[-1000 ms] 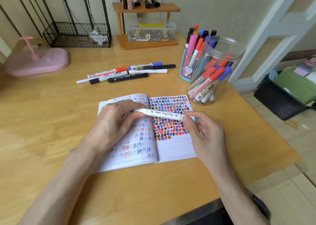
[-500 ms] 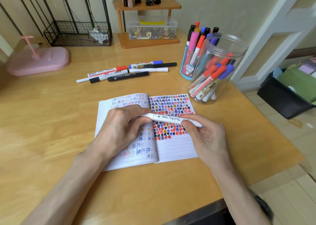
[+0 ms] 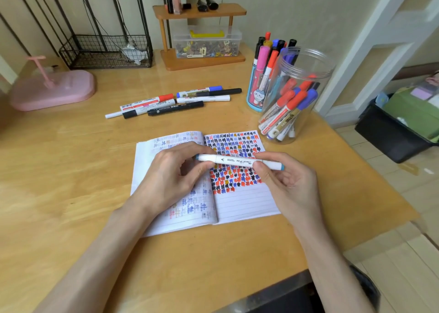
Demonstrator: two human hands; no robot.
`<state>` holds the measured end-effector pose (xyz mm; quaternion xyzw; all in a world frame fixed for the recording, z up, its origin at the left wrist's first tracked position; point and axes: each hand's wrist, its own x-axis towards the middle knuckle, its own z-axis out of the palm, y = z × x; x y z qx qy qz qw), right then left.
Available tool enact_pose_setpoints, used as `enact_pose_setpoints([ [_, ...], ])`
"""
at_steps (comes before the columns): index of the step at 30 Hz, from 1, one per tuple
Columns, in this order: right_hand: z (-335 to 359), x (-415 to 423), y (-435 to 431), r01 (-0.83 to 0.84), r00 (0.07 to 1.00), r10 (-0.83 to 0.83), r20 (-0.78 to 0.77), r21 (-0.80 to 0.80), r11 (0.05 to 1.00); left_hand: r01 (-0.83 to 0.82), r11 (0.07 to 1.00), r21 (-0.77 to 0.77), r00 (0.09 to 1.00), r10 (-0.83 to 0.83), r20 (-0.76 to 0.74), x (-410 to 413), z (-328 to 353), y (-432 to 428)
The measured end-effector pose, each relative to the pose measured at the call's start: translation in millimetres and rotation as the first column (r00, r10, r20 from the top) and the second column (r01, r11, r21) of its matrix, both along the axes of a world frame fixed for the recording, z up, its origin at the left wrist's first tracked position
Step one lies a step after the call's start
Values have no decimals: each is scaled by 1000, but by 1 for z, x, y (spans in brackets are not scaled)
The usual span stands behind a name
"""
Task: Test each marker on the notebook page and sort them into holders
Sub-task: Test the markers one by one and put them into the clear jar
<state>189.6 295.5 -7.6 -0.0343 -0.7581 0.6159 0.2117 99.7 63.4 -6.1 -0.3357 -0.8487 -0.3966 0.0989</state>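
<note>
A white marker [image 3: 235, 161] with teal end caps lies level above the open notebook [image 3: 240, 201]. My left hand [image 3: 173, 177] pinches its left cap end, and my right hand [image 3: 285, 184] grips the barrel toward its right end. The notebook's right page is covered with red, blue and black test marks. Several loose markers [image 3: 175, 102] lie on the desk behind the notebook. A clear plastic jar [image 3: 297, 94] at the right holds several markers, and a blue cartoon-printed cup [image 3: 257, 86] beside it holds more, standing upright.
A pink stand [image 3: 52, 89] sits at the far left, with a black wire basket [image 3: 107, 51] behind it. A wooden shelf [image 3: 202, 34] with a clear box stands at the back. The desk's right edge drops to a floor with a black bin [image 3: 389, 134].
The marker has shifted slightly right and now lies level. My left hand now pinches the cap end and my right hand has regripped the barrel.
</note>
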Motion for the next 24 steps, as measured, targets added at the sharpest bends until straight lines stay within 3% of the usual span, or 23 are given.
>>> enact_pose_setpoints([
  [5,13,22,24,47,995,-35,95,-126,991,11,1000,5,1000,-11,19,6,4,3],
  [10,17,60,55,186,976,-150,159,-243,952,162,987,-10,984,-161,78,36,10,35],
  [15,19,102,87,312,949,-287,132,-251,916,233,962,-142,971,-222,92,64,3,89],
  [20,15,139,125,504,852,-516,90,-408,761,308,949,-69,944,-296,146,77,1,139],
  [24,15,162,151,634,744,-665,71,-391,668,359,933,16,908,-353,228,83,-3,167],
])
